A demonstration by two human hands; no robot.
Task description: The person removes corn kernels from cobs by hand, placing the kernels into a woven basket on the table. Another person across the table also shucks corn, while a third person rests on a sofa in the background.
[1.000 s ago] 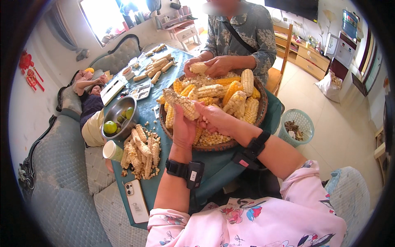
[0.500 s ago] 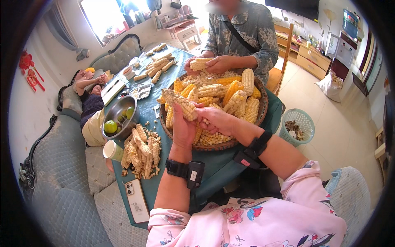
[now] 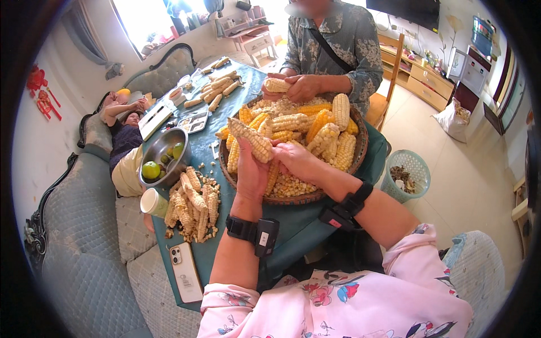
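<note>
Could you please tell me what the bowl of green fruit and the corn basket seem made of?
The bowl looks like smooth metal, probably stainless steel, given its grey sheen. The basket looks woven, perhaps bamboo or wicker, judging by its brown, textured side.

Pink floral top, short loose sleeves, black forearm straps, boxy black modules

One fisheye view (wide, dark-cornered) looks forward and down from the wearer's head, close above the tabletop.
</note>
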